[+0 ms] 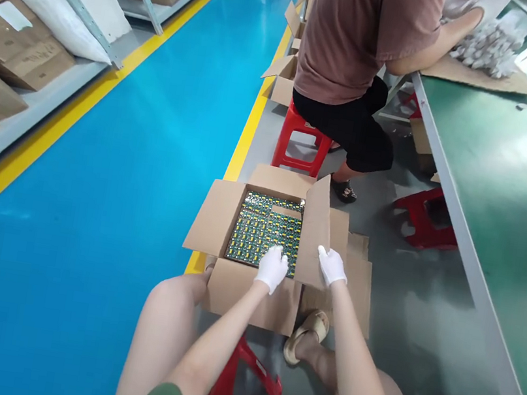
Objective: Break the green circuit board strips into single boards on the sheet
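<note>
On the floor between my legs stands an open cardboard box (pixel 253 298) with its flaps folded out. Rows of green circuit boards (pixel 251 229) with yellow parts lie inside it. My left hand (pixel 273 269), in a white glove, is over the near right part of the boards with its fingers curled; what they hold, if anything, is hidden. My right hand (pixel 331 266), gloved as well, grips the outer edge of the raised right flap (pixel 314 238). A small strip of cardboard (pixel 286 212) lies on the boards toward the far side.
A person (pixel 361 40) sits ahead on a red stool (pixel 302 144). A green-topped table (pixel 504 174) runs along the right, with another red stool (pixel 428 219) under it. Flattened cardboard (pixel 356 290) lies beside the box. Shelves with cartons (pixel 14 41) line the left.
</note>
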Action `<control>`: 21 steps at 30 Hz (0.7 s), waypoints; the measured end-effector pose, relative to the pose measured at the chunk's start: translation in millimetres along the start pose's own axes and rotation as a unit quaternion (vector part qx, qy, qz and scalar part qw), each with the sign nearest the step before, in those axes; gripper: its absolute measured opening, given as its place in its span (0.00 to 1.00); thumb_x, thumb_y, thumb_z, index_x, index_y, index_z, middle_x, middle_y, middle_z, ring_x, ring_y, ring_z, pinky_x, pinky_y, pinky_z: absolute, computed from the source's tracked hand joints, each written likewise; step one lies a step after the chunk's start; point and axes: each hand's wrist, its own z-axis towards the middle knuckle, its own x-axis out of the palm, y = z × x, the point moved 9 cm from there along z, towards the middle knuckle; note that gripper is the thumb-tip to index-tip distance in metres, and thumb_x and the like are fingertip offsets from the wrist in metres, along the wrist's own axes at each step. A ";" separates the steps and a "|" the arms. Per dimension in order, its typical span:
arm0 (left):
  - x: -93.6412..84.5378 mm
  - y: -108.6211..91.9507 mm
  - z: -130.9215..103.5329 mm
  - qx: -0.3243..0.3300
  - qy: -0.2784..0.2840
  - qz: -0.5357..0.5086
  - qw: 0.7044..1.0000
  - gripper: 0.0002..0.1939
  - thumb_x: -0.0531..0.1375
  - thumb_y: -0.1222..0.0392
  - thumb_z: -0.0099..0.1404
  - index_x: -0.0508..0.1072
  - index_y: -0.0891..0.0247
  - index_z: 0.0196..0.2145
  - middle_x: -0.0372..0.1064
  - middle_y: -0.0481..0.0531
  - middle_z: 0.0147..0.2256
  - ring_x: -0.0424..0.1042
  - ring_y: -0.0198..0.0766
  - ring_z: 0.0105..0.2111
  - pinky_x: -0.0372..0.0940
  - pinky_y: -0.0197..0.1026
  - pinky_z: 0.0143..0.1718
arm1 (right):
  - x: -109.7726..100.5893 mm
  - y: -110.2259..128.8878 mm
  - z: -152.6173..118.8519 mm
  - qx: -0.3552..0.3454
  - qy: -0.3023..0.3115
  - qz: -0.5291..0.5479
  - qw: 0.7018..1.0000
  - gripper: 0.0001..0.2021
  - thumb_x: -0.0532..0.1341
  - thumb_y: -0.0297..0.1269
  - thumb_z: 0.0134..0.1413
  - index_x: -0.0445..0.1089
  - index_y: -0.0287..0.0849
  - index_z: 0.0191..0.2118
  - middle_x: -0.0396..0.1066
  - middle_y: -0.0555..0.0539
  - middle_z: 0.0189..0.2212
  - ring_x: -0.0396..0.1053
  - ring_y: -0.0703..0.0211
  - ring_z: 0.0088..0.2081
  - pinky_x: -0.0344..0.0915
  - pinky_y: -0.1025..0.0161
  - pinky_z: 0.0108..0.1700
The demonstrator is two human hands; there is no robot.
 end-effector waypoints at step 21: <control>14.5 22.7 186.6 -0.043 0.065 0.138 0.987 0.26 0.60 0.55 0.67 0.62 0.62 0.61 0.54 0.60 0.63 0.59 0.54 0.60 0.57 0.64 0.59 | -54.5 -23.5 -3.5 0.003 -0.016 -0.047 0.999 0.19 0.51 0.41 0.61 0.68 0.40 0.23 0.72 0.43 0.22 0.67 0.57 0.27 0.53 0.65 0.29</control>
